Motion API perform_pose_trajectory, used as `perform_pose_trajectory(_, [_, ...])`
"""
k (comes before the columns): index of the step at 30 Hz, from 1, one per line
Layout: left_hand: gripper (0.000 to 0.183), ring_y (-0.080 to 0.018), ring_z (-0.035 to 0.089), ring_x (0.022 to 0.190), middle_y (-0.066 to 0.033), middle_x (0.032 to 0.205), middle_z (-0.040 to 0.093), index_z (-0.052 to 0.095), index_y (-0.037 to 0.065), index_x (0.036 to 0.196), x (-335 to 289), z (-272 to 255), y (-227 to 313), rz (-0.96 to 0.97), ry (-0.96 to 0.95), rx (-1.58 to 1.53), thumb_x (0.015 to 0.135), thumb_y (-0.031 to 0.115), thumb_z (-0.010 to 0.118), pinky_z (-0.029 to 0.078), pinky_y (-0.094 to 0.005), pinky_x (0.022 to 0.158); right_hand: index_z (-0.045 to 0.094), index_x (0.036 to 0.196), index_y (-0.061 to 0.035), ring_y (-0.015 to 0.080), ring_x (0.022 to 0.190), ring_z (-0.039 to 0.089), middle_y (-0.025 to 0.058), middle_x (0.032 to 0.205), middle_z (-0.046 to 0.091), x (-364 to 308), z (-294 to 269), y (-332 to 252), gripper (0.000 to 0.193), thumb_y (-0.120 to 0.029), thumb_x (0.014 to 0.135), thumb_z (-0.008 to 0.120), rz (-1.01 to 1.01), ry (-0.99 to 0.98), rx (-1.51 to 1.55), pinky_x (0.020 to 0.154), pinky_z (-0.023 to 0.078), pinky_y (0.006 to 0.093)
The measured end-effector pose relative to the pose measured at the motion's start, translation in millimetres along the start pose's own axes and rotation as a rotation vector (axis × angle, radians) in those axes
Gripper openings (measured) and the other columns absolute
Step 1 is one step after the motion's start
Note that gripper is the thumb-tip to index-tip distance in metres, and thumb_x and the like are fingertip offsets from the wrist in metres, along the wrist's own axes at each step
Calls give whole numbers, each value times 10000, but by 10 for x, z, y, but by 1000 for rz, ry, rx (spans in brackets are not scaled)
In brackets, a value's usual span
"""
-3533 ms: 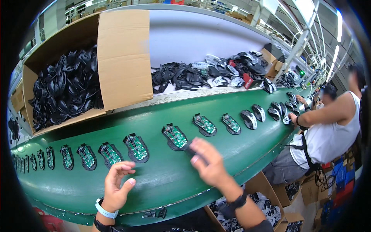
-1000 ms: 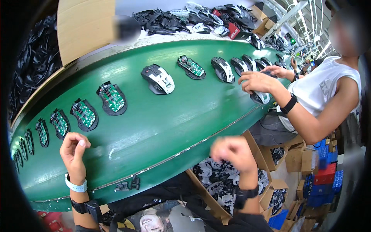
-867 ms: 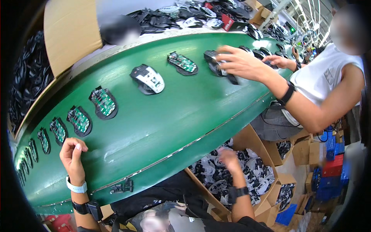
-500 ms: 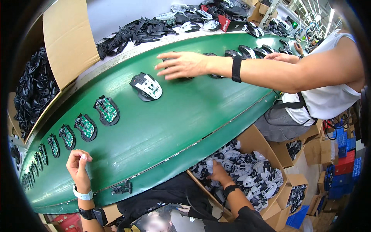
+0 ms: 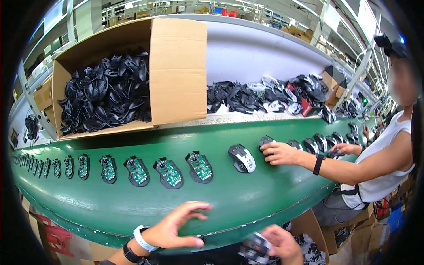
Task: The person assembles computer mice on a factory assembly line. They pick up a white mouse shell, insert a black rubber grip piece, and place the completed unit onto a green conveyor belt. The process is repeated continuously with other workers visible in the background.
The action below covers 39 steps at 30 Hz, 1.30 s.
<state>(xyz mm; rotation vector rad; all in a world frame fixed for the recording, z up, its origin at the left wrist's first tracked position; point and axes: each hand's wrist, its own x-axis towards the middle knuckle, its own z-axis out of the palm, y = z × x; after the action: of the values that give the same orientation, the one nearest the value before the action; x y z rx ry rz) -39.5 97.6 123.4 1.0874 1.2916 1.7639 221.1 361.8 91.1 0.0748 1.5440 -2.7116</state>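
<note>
One mouse shell (image 5: 255, 248) gripped in right hand (image 5: 285, 244), just outside near edge of green belt (image 5: 110, 205); left hand (image 5: 174, 227) loosely spread over that edge; wide strip from there to circuit boards (image 5: 168, 174).

no words or numbers can be read with certainty. pale marks like lettering show on the side of a small red box (image 5: 305, 107), too tiny and slanted to spell out. the box lies among a heap of black and white plastic parts (image 5: 254, 98), behind the green surface (image 5: 251, 194).
</note>
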Motion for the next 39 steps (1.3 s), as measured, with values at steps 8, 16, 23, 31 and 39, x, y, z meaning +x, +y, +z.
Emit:
perform_pose_trajectory(8, [534, -363, 648, 1189, -195, 1304, 601, 446, 104, 1336, 154, -669, -173, 103, 446, -614, 959, 381, 704, 542, -530, 1003, 703, 1149, 3, 180, 995, 718, 96, 1083, 756, 2898, 635, -498, 214, -155, 1022, 636, 43, -334, -984, 841, 562, 311])
perform_pose_trajectory(16, [591, -278, 690, 645, -168, 936, 684, 511, 44, 1226, 54, -1009, -435, -32, 550, -576, 833, 425, 735, 560, -364, 525, 679, 1296, -86, 319, 1346, 524, 166, 1324, 669, 4851, -1329, -770, 483, -298, 864, 716, -147, 627, -2041, 1090, 400, 576])
perform_pose_trajectory(23, [582, -289, 707, 779, -164, 1039, 662, 497, 58, 1293, 148, -978, -433, -81, 543, -596, 836, 347, 714, 586, -383, 675, 788, 1037, -81, 311, 959, 706, 98, 981, 766, 4968, -1643, -1109, 286, -210, 783, 771, -205, 735, -1819, 884, 535, 501])
perform_pose_trajectory(31, [615, -272, 676, 1010, -129, 1166, 631, 456, 79, 1418, 89, -936, -414, -62, 529, -557, 892, 279, 704, 566, -395, 865, 717, 989, 1, 126, 856, 655, 76, 950, 709, 3563, -33, -1083, 220, -10, 792, 815, -387, 332, -781, 758, 533, 276])
perform_pose_trajectory(39, [606, -318, 642, 1169, -166, 1300, 630, 290, 141, 1611, 102, -859, -300, -12, 432, -1016, 1054, 326, 441, 493, -466, 1063, 561, 1292, 7, 208, 959, 704, 155, 1033, 708, 2371, 969, 211, 506, 61, 843, 788, -119, 175, 149, 819, 579, 361])
